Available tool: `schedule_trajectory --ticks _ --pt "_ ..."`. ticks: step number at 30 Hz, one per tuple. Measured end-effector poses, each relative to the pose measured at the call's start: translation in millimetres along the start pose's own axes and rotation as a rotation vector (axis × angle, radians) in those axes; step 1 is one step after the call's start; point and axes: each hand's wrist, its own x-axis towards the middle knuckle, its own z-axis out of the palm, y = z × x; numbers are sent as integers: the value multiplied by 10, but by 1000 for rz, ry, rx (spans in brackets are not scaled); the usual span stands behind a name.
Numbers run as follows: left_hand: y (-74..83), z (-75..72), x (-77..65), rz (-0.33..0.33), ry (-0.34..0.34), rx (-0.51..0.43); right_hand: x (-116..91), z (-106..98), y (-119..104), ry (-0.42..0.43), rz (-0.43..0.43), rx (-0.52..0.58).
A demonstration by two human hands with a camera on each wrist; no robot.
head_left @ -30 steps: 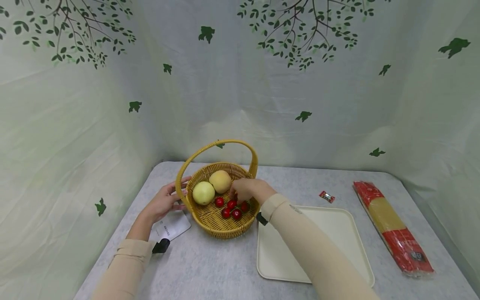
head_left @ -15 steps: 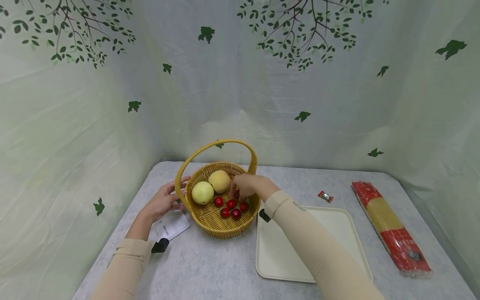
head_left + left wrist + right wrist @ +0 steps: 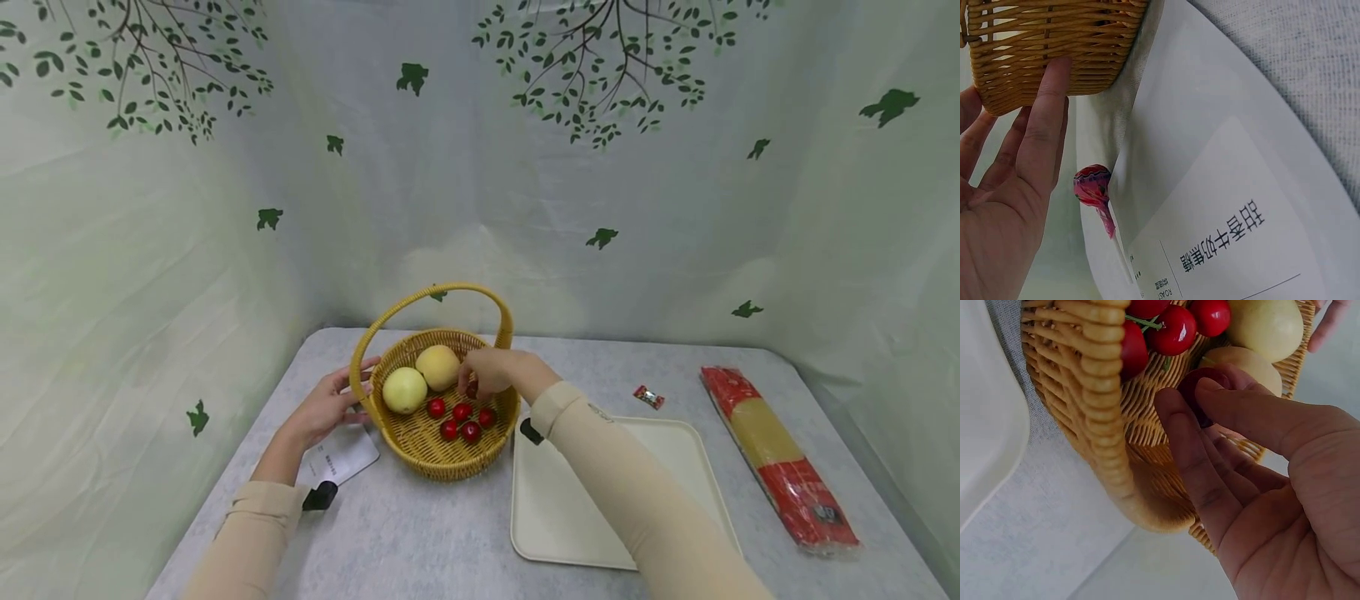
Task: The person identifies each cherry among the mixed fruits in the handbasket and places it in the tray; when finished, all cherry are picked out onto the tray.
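A yellow wicker basket (image 3: 442, 468) with a tall handle stands at the back left of the table. In it lie a pale green round fruit (image 3: 404, 390), a yellow round fruit (image 3: 438, 367) and several red cherries (image 3: 470, 432). My right hand (image 3: 501, 372) is over the basket's right side. Its thumb and fingers pinch a dark red cherry (image 3: 1192, 390), partly covered by the thumb in the right wrist view. My left hand (image 3: 327, 407) is against the basket's left side. Its fingers are extended, with one fingertip on the weave in the left wrist view.
A white packet (image 3: 1222, 250) with printed writing lies under my left hand, beside a wrapped lollipop (image 3: 1092, 185). Right of the basket is a cream tray (image 3: 566, 517), partly under my right forearm. Beyond it are a small red-wrapped candy (image 3: 648, 397) and a long red-and-yellow package (image 3: 776, 454).
My right hand has risen slightly from the other cherries, with the dark red one now visible in its fingers. The left hand and basket have stayed in place.
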Motion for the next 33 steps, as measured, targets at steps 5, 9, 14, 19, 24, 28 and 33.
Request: schedule_trajectory --ticks 5,9,14,19,24,28,33 --pt "7 14 -10 -1 0 -10 -52 3 48 10 -58 -11" --pt "2 22 -7 0 0 -12 -129 -21 99 19 -119 -25" --pt "-3 28 -10 4 -1 -13 -284 -66 164 42 -172 -39" --pt "1 27 -16 9 -2 -12 -473 -82 236 84 -189 -22" --pt "15 31 -23 3 3 -9 -730 -75 299 116 -169 7" --pt "18 41 -30 -5 8 -11 -935 -34 412 142 -168 68" --pt "19 49 -22 -7 13 -9 -1155 62 606 182 -156 142"
